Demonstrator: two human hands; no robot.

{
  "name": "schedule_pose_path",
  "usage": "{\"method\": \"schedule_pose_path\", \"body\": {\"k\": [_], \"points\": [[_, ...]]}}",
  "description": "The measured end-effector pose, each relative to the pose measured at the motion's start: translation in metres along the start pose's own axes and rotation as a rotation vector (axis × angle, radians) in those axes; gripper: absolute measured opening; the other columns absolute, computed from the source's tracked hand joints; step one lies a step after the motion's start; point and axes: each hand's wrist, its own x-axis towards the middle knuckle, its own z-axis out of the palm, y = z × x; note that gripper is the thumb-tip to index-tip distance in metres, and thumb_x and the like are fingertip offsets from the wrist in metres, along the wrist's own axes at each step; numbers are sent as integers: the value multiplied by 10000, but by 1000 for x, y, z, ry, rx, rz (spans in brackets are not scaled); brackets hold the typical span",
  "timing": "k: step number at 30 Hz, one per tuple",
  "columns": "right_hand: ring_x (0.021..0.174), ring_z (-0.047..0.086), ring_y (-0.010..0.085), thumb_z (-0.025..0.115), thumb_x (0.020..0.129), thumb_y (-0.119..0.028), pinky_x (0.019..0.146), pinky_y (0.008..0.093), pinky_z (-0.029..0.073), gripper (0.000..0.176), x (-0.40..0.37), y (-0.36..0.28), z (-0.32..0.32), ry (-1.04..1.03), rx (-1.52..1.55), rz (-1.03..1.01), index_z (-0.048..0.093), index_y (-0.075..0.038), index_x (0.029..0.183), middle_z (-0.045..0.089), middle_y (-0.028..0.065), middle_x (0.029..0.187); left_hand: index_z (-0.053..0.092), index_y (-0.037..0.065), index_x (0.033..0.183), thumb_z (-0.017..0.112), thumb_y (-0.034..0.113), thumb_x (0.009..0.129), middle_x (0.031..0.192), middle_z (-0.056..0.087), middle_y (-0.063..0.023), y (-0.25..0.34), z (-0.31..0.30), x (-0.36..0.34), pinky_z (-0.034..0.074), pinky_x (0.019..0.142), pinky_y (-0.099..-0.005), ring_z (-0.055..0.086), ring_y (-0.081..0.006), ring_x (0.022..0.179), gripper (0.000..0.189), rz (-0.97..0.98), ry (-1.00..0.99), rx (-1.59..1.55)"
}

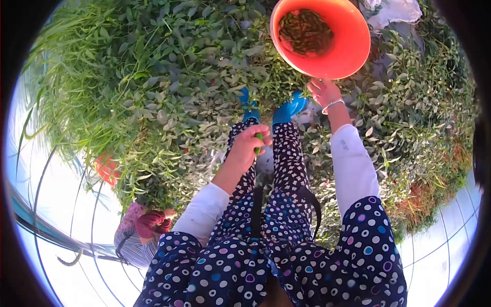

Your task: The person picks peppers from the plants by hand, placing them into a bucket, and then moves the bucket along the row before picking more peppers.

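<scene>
My left hand (250, 144) is closed round a green chili pepper (258, 143), held in front of my knees above the plants. Its fingers hide part of the pepper. At the near rim of an orange-red bucket (353, 43), my right hand (325, 92) has its fingers curled against the edge. The bucket leans with its mouth towards me, and a heap of dark green peppers (305, 32) covers part of its bottom. A bracelet (333, 106) circles my right wrist.
Leafy pepper plants (189, 77) surround my blue shoes (290, 106). Tall grass (76, 71) grows at the left. A white sack (396, 13) lies beyond the bucket. Behind me to the left, another person (140, 233) bends near an orange-red container (106, 170).
</scene>
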Motion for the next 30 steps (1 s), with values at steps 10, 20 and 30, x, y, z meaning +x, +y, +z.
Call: {"method": "schedule_pose_path", "body": {"k": [10,20,30], "points": [[882,595,325,636,718,-306,761,389,468,391,-196,144,-89,-273,-1375,-133,591,-80,1033,628,140,937,136,110,1416,551,173,805,1388,305,-150,86,114,11,316,943,-418,413,-286,1183,741,277,47,369],[871,560,303,645,709,-217,740,403,482,241,-321,169,-76,-438,-1664,-342,562,-95,899,543,117,869,594,133,1022,688,237,678,1008,561,-120,-26,-84,-121,465,816,-379,560,-302,942,371,15,-129,1878],[748,562,324,663,695,-186,692,391,463,239,-324,173,-68,-549,-1300,-296,565,-47,863,564,136,838,572,44,764,608,187,767,723,605,-112,-15,-99,-142,468,631,-348,591,-269,684,147,136,-172,1332]]}}
